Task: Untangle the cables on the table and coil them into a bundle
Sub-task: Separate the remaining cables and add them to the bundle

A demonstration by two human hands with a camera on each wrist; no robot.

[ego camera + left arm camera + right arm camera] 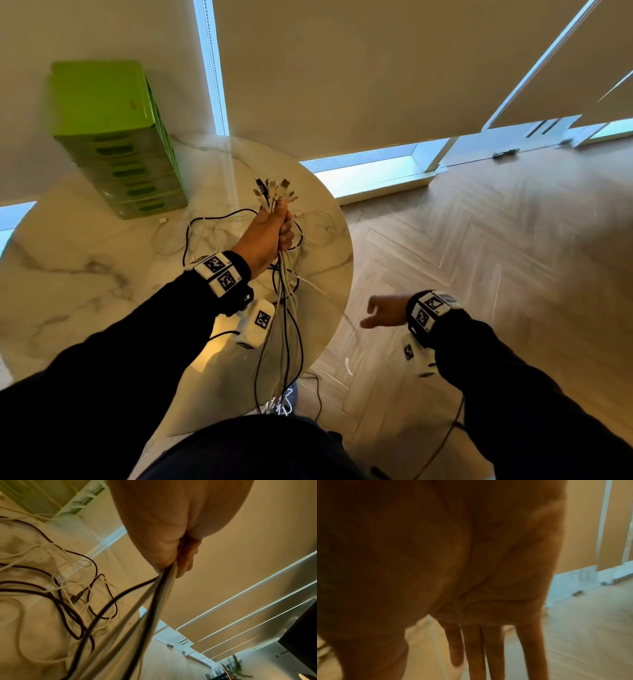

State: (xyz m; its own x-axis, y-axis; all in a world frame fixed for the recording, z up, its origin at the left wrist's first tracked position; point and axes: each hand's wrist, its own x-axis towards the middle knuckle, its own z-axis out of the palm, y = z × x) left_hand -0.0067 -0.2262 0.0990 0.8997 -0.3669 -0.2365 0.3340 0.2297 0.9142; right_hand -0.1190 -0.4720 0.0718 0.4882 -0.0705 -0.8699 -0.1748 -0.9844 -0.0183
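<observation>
Marble table point(85, 274): left hand point(265, 236) grips cables point(284, 294) (plugs up), right hand point(385, 310) spread.

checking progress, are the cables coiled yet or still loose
Still loose. The left hand grips the cables near their plugs; the strands hang straight down past the table edge, and others lie tangled on it.

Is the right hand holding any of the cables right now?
No, the right hand hangs with straight fingers beside the table, while the left hand grips the cables.
</observation>
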